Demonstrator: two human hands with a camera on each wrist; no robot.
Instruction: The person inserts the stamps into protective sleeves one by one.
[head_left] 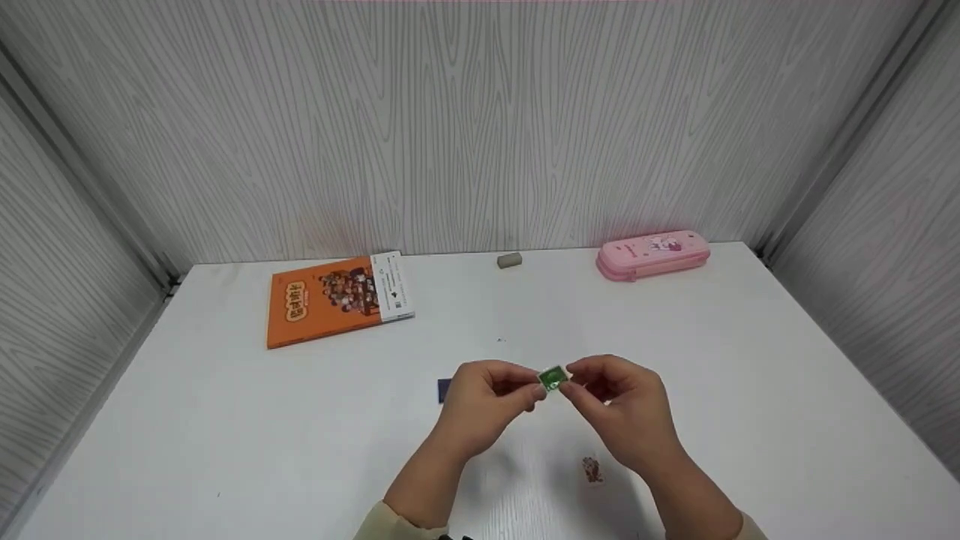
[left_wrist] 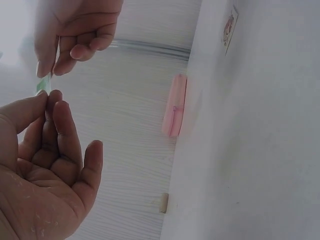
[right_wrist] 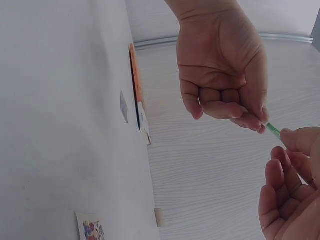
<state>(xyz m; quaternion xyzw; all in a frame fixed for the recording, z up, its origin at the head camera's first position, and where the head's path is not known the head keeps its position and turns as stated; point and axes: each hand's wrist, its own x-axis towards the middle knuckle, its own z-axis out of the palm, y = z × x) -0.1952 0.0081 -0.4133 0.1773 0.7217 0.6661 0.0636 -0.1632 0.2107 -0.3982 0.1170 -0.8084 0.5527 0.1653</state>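
Note:
Between the two hands, raised over the white table, is a small green stamp with a pale border. My left hand pinches its left edge between thumb and fingertips. On the opposite edge, the thumb and fingers of my right hand pinch it too. The left wrist view shows the stamp almost edge-on, as does the right wrist view, where it is a thin green strip. Below the right hand, a second stamp with a reddish-brown figure lies flat. A dark blue piece is partly hidden behind the left hand.
An orange book with a white band lies at the back left. Near the back wall sits a small grey-beige block. A pink pencil case stands at the back right. Panels close off both sides of the table.

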